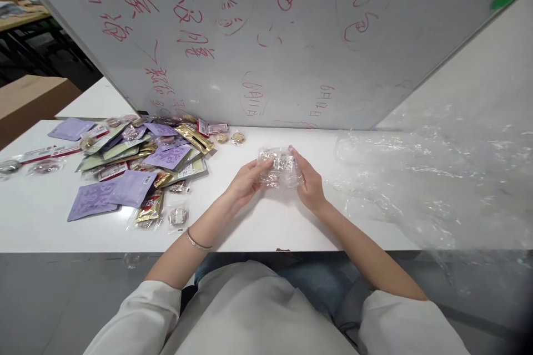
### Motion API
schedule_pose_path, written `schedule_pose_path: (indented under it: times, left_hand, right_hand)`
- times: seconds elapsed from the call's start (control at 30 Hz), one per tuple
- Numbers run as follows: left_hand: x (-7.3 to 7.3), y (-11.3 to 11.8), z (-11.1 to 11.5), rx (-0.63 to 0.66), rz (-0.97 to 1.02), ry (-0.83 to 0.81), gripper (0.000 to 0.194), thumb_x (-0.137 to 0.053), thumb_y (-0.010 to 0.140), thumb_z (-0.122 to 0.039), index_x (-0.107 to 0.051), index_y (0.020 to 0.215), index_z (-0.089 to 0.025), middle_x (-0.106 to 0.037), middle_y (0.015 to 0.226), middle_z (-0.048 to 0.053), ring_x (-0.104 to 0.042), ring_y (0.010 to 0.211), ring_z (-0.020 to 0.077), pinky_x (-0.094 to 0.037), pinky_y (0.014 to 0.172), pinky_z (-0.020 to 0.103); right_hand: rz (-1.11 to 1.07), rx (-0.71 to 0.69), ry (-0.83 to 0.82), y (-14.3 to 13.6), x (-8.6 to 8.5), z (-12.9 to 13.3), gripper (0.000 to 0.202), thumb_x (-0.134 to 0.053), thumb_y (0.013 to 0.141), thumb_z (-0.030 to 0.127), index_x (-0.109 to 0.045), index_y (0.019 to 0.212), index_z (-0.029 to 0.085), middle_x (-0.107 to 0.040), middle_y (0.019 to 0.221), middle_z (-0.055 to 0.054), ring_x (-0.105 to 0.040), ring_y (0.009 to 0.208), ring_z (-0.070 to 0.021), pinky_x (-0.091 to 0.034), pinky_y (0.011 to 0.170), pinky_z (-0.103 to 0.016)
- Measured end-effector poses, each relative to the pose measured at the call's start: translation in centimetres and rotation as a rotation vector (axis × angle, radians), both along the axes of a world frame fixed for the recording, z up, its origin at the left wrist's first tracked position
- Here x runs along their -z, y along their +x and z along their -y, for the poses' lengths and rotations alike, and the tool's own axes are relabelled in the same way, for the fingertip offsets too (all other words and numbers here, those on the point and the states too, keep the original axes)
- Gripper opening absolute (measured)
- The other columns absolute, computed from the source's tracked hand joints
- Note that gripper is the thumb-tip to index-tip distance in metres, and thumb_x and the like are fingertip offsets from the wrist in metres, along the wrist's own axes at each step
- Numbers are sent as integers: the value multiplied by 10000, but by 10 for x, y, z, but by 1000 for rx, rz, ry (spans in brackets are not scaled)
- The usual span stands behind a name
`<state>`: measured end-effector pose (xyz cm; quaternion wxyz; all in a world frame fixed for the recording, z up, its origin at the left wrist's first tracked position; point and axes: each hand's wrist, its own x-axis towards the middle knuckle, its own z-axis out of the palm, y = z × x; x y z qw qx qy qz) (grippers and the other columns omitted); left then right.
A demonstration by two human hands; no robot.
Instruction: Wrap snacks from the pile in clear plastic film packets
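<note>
Between my two hands is a small clear plastic packet (281,165) with brownish pieces inside, just above the white table; what the pieces are I cannot make out. My left hand (247,180) grips its left edge, thumb on top. On the other side my right hand (310,180) is closed on the packet's right edge, fingers at its upper corner. To the left lies a loose heap of purple sachets (135,187), gold coffee sachets (150,208) and pale green pouches (119,148). A small wrapped piece (178,216) sits at the heap's near right.
A whiteboard (233,55) with red writing stands along the table's back edge. Crumpled clear plastic sheeting (433,183) covers the right side and hangs over the front edge. A cardboard box (37,105) stands at far left, beside the white table (258,227).
</note>
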<state>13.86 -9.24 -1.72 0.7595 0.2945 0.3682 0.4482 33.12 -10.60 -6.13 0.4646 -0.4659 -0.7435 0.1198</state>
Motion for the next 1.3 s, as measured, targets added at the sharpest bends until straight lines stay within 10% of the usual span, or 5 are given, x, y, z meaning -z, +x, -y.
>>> schedule_pose_path:
  times: [0.17, 0.4, 0.9, 1.07, 1.3]
  left_hand:
    - [4, 14, 8, -121, 77, 103, 412, -868, 690, -310, -705, 1037, -159, -745, 1029, 56, -689, 883, 166, -533, 824, 292]
    - [11, 35, 16, -17, -4, 236, 406, -809, 765, -387, -700, 1097, -178, -719, 1108, 86, -660, 1021, 223, -480, 936, 358]
    - [12, 73, 35, 142, -171, 257, 678, -783, 795, -368, -413, 1357, -280, -651, 1220, 76, -660, 1107, 212, -489, 969, 361]
    - [14, 62, 27, 90, -338, 241, 337, -606, 919, -403, -556, 1221, -262, -619, 1193, 61, -649, 1056, 210, -499, 922, 366]
    - [26, 60, 22, 120, -396, 246, 232, -607, 912, -383, -604, 1110, -264, -630, 1050, 36, -628, 941, 192, -491, 832, 338]
  right_hand:
    - [57, 279, -73, 7, -14, 4, 500, -438, 893, 164, -610, 1343, 299, -553, 1366, -114, -476, 1329, -321, -354, 1110, -587]
    - [-892, -567, -790, 6, -41, 26, 582, -592, 805, 538, -599, 1314, 257, -630, 1327, -87, -552, 1258, -334, -423, 1064, -562]
    - [-673, 172, -544, 86, -54, 45, 388, -711, 791, 373, -590, 1142, 264, -692, 1144, -33, -660, 1064, -239, -544, 912, -398]
    - [-757, 974, -202, 219, -107, -21, 469, -195, 941, 261, -455, 1325, 188, -564, 1370, -166, -665, 1078, -212, -546, 702, -292]
    - [-376, 1102, -423, 323, -141, -137, 569, -90, 983, 219, -350, 1457, 42, -536, 1354, -254, -641, 1093, -189, -504, 721, -275]
